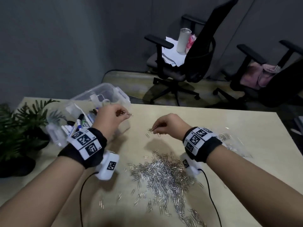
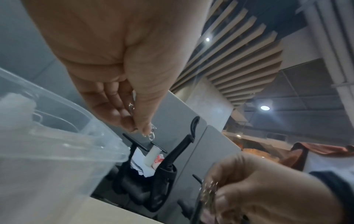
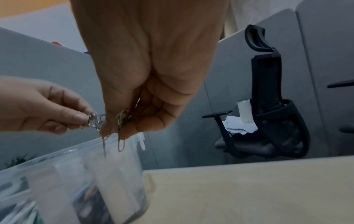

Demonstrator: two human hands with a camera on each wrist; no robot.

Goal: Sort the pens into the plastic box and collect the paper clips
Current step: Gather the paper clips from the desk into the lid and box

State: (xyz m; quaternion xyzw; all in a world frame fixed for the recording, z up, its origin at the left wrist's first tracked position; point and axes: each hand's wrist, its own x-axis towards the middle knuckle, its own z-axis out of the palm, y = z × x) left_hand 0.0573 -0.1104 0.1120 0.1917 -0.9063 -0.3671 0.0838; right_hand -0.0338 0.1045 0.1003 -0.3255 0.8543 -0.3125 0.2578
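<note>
While both hands hang raised over the table point(image 1: 229, 128), noted as follows. Left hand point(image 1: 109, 119): fingers curled, thumb and fingertips pinching a small tangle of paper clips point(image 1: 125, 114); held just beside the near right corner of the plastic box point(image 1: 100, 94), above the box rim. Same pinch confirmed from left wrist view, clips dangling below the thumb tip. Right hand point(image 1: 170, 126): fingers curled round a second bunch of clips point(image 1: 151, 130), several hanging loose beneath the fingertips; positioned to the right of the box, apart from it, above bare tabletop. Hands apart, not touching.

Plastic box: clear, lid open and tilted back, standing at the far left part of the table. Pens point(image 1: 82, 124) and markers lying inside, bunched toward the near end of the box; exact count not readable.

Main heap of clips point(image 1: 164, 174): loose silver pile on the table, nearer the body than the box and to its right, between the two forearms; strays scattered around the heap. Clear plastic bag point(image 1: 232, 141) with more clips lying further right of the box, beyond the right wrist.

Potted plant point(image 1: 19, 128) immediately left of the box. Two office chairs point(image 1: 188, 63) on the floor beyond the box.
</note>
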